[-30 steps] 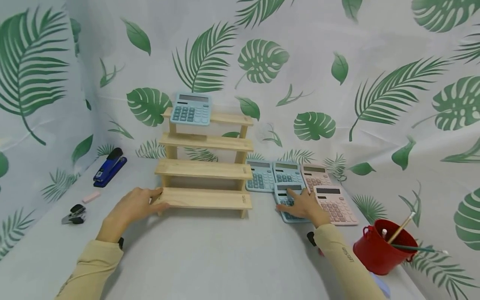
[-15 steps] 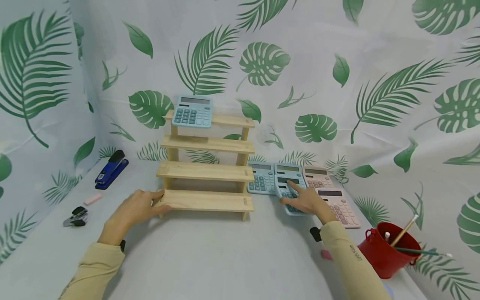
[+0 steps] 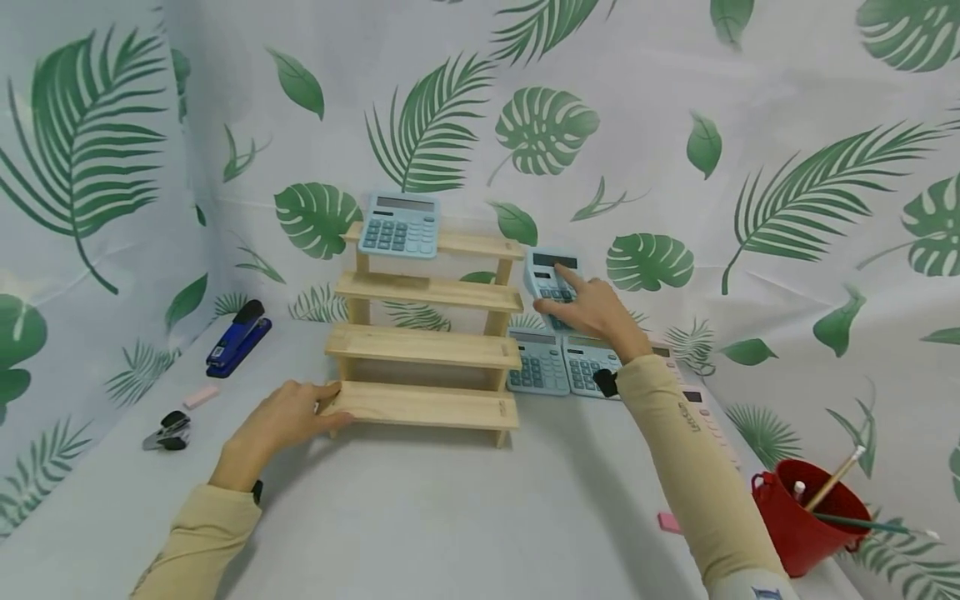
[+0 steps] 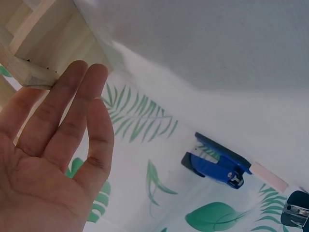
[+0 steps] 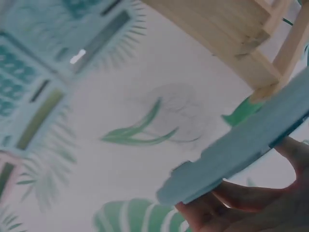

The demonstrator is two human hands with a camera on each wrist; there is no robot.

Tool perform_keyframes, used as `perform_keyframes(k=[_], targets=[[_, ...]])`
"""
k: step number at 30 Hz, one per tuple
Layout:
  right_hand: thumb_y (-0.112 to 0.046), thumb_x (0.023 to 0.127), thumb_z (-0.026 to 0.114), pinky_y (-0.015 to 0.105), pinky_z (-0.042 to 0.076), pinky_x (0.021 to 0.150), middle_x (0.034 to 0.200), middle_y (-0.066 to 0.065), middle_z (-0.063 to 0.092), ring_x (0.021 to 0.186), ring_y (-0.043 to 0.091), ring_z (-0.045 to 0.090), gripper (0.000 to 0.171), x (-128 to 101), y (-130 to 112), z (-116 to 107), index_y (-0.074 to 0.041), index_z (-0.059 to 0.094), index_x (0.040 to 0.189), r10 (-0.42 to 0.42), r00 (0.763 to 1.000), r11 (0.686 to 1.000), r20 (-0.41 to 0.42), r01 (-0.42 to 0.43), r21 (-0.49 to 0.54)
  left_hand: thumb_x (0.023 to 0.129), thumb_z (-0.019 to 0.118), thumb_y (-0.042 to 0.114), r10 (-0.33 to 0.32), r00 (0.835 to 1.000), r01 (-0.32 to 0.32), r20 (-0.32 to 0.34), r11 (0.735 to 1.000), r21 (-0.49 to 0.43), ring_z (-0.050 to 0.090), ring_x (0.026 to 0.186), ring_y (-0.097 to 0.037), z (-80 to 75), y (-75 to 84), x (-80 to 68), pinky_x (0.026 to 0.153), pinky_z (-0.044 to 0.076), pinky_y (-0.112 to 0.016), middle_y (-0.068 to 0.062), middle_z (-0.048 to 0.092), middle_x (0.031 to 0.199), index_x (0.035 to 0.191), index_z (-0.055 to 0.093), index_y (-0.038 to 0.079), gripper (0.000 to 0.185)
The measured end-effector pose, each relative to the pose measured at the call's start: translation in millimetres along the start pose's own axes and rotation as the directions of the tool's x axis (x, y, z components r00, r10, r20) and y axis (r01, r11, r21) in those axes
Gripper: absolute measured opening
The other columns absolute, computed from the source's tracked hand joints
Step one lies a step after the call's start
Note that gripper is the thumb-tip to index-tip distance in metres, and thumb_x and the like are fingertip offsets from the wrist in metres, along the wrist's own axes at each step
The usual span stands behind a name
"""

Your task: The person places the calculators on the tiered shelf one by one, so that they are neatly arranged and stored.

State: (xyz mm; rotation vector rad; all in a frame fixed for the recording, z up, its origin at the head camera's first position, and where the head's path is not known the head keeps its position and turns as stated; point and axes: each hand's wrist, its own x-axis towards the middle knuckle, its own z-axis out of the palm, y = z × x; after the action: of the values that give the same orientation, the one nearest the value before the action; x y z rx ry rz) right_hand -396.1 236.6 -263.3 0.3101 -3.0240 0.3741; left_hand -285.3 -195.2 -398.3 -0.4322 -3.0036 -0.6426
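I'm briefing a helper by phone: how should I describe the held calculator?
Find the four-tier wooden stand. Just right of its top shelf, the right grip holds a light-blue calculator. It is the only held calculator; its blue lookalikes sit on the top shelf and the table.

The calculator (image 3: 542,282) in my right hand (image 3: 602,313) is light blue with a dark display (image 3: 543,260) and teal keys. My sleeves (image 3: 684,437) are khaki. I see a pale wooden rack (image 3: 423,346), a blue-and-black stapler (image 3: 238,342), a red bucket (image 3: 798,533), a pale pink eraser (image 3: 201,397) and a white backdrop (image 3: 645,75) printed with green leaves (image 3: 547,131).
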Motion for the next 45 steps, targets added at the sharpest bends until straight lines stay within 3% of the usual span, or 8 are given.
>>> perform_keyframes(k=[5, 15, 20, 26, 30, 37, 41, 45], targets=[[-0.071, 0.09, 0.047, 0.068, 0.033, 0.111, 0.153, 0.038, 0.034, 0.142, 0.053, 0.032, 0.093, 35, -26, -12, -0.021, 0.018, 0.163, -0.007, 0.999, 1.0, -0.047, 0.008, 0.02, 0.088, 0.073, 0.051, 0.001, 1.0, -0.001, -0.005, 1.0, -0.014, 0.047, 0.062, -0.017, 1.6, 0.2, 0.1, 0.059, 0.04, -0.032, -0.025, 0.072, 0.1, 0.141, 0.055, -0.001, 0.076], [-0.074, 0.089, 0.048, 0.069, 0.024, 0.115, 0.158, 0.03, 0.035, 0.143, 0.055, 0.031, 0.092, 88, -69, -14, -0.015, 0.032, 0.159, -0.006, 0.996, 0.997, -0.088, 0.0, -0.075, 0.088, 0.072, 0.05, -0.001, 1.0, 0.001, -0.008, 1.0, 0.007, 0.057, 0.076, -0.021, -1.1, -1.4, 0.3, 0.072, 0.051, -0.042, -0.034, 0.064, 0.126, 0.14, 0.056, -0.001, 0.075], [-0.079, 0.09, 0.041, 0.068, 0.028, 0.113, 0.156, 0.027, 0.04, 0.139, 0.056, 0.036, 0.094, 95, -86, -7, -0.011, 0.037, 0.156, 0.001, 0.997, 0.996, -0.081, -0.008, -0.085, 0.089, 0.072, 0.05, -0.021, 1.0, 0.021, 0.0, 1.0, 0.006, 0.055, 0.074, -0.021, -1.3, -0.9, -0.6, 0.069, 0.048, -0.039, -0.035, 0.062, 0.127, 0.141, 0.055, -0.001, 0.075], [-0.076, 0.096, 0.028, 0.06, 0.013, 0.124, 0.159, 0.024, 0.038, 0.149, 0.048, 0.028, 0.093, 101, -106, -1, -0.008, 0.031, 0.158, -0.034, 0.999, 0.994, -0.024, 0.031, -0.102, 0.089, 0.072, 0.049, -0.022, 1.0, 0.022, 0.001, 1.0, 0.008, 0.052, 0.068, -0.019, -0.5, -0.6, 0.4, 0.065, 0.044, -0.034, -0.033, 0.067, 0.12, 0.142, 0.055, 0.0, 0.075], [-0.074, 0.097, 0.026, 0.058, 0.012, 0.125, 0.16, 0.025, 0.035, 0.151, 0.046, 0.024, 0.091, 103, -114, 2, -0.008, 0.026, 0.16, -0.054, 0.999, 0.994, -0.008, 0.053, -0.1, 0.089, 0.072, 0.05, -0.018, 1.0, 0.018, -0.001, 1.0, 0.013, 0.052, 0.068, -0.019, -1.0, -0.8, 0.4, 0.065, 0.044, -0.034, -0.033, 0.066, 0.122, 0.142, 0.054, -0.001, 0.075], [-0.069, 0.099, 0.028, 0.064, 0.022, 0.119, 0.161, 0.03, 0.028, 0.147, 0.052, 0.026, 0.084, 80, -91, -5, -0.012, 0.022, 0.161, -0.044, 0.996, 0.998, -0.082, 0.041, -0.038, 0.089, 0.071, 0.051, -0.023, 1.0, 0.023, 0.01, 1.0, 0.009, 0.057, 0.073, -0.022, -2.9, 3.3, -0.9, 0.069, 0.051, -0.041, -0.035, 0.064, 0.124, 0.143, 0.053, 0.0, 0.076], [-0.066, 0.1, 0.029, 0.068, 0.02, 0.117, 0.161, 0.028, 0.027, 0.145, 0.055, 0.025, 0.079, 61, -60, -2, -0.014, 0.026, 0.16, -0.045, 0.989, 0.999, -0.141, 0.046, 0.002, 0.09, 0.07, 0.052, -0.017, 1.0, 0.017, 0.017, 1.0, 0.003, 0.058, 0.074, -0.022, -3.6, 3.0, 0.1, 0.07, 0.049, -0.04, -0.034, 0.064, 0.125, 0.143, 0.052, 0.0, 0.077], [-0.065, 0.101, 0.033, 0.069, 0.019, 0.117, 0.162, 0.027, 0.026, 0.145, 0.055, 0.025, 0.076, 40, -22, 8, -0.016, 0.029, 0.159, -0.024, 0.991, 1.0, -0.129, 0.026, 0.016, 0.09, 0.069, 0.054, -0.017, 0.999, 0.017, 0.03, 1.0, -0.014, 0.052, 0.065, -0.019, -4.1, 0.7, -0.5, 0.067, 0.046, -0.036, -0.031, 0.07, 0.109, 0.145, 0.051, 0.0, 0.079]])
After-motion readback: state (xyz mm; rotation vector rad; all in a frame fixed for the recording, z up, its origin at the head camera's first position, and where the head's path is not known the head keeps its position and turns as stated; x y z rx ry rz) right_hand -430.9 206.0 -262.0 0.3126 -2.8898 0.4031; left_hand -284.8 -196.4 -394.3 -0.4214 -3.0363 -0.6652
